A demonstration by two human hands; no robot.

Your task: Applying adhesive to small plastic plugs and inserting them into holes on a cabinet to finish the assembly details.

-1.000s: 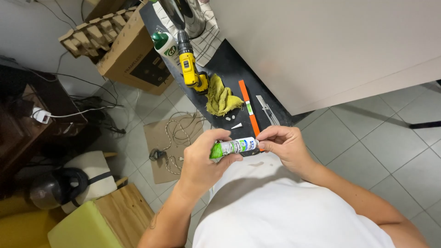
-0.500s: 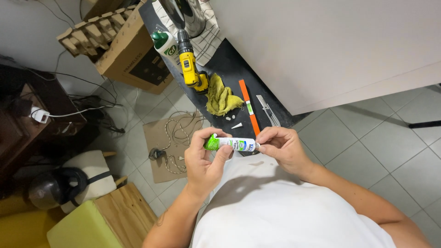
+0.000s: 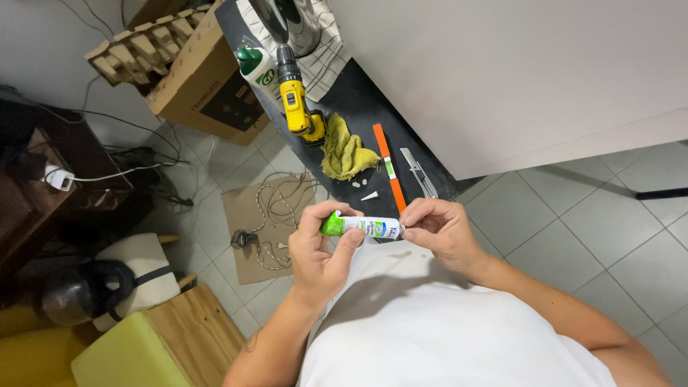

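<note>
A small white tube with a green end (image 3: 362, 225) lies level in front of my chest. My left hand (image 3: 319, 251) grips its green end with thumb and fingers. My right hand (image 3: 442, 229) pinches the other end, fingers closed on the tip. Just beyond the hands runs a dark counter (image 3: 358, 100) that carries a yellow cordless drill (image 3: 296, 104), a yellow cloth (image 3: 345, 153), an orange strip (image 3: 389, 166), a utility knife (image 3: 418, 172) and a small white cone-shaped nozzle (image 3: 370, 196).
A white-and-green bottle (image 3: 256, 68) and a metal pot on a striped towel (image 3: 301, 29) stand at the counter's far end. On the tiled floor: cardboard box (image 3: 201, 79), flat cardboard with coiled cord (image 3: 269, 215), wooden stool (image 3: 193, 337), dark helmet (image 3: 79, 290). A pale wall panel (image 3: 516, 72) rises at right.
The hands shifted slightly; my left hand regripped from around the tube's middle toward its green end, and the tube now sits a little lower and more level.
</note>
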